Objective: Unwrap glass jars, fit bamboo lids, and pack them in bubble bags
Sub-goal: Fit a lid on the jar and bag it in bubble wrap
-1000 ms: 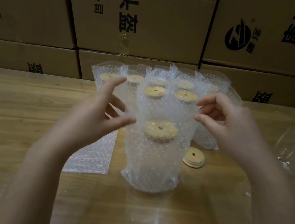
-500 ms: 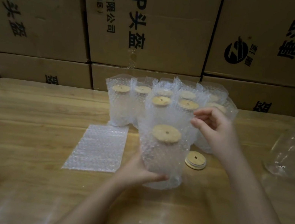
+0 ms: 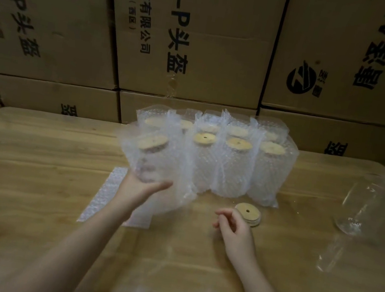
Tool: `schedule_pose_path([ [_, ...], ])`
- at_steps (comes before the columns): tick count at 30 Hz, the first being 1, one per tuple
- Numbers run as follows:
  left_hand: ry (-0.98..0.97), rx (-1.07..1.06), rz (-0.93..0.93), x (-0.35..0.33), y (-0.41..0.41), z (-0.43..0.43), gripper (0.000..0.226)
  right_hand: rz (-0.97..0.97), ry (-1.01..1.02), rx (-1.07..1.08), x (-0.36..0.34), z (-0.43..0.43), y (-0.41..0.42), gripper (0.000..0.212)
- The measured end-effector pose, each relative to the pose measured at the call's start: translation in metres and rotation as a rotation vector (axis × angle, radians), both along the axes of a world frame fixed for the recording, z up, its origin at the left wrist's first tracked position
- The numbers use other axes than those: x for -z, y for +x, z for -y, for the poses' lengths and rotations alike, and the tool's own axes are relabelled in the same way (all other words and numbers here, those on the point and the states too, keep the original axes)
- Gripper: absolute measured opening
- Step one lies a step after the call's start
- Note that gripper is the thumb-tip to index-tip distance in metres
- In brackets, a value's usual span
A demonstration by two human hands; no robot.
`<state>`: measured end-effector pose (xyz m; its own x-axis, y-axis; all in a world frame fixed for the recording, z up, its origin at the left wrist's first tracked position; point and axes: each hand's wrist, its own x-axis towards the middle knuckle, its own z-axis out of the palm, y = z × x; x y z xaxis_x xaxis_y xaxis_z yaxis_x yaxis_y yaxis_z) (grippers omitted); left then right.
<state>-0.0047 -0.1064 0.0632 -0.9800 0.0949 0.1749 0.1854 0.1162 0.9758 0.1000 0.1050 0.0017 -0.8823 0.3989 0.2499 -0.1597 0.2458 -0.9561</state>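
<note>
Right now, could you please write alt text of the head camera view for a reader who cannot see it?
A person's left hand holds a bubble-bagged glass jar with a bamboo lid, tilted, beside a cluster of packed jars on a wooden table. The right hand is empty, near a small stack of loose bamboo lids; cardboard boxes stand behind.

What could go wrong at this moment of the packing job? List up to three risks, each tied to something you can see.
1. The left hand alone holds the bagged jar, tilted and off the table; it might slip from the smooth bubble wrap.
2. Carried toward the packed jars, it could knock them.
3. The right hand is beside the loose bamboo lids; a careless move could push them away.
</note>
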Motion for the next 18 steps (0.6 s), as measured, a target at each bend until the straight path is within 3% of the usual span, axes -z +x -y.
schedule_pose_path([
  [10, -0.120, -0.189, 0.008, 0.000, -0.072, -0.020, 0.103, 0.082, -0.010, -0.037, 0.006, -0.006, -0.007, 0.023],
  [18, -0.232, -0.179, -0.131, 0.015, -0.080, -0.048, 0.091, 0.075, 0.066, -0.035, 0.008, -0.004, -0.006, 0.023],
])
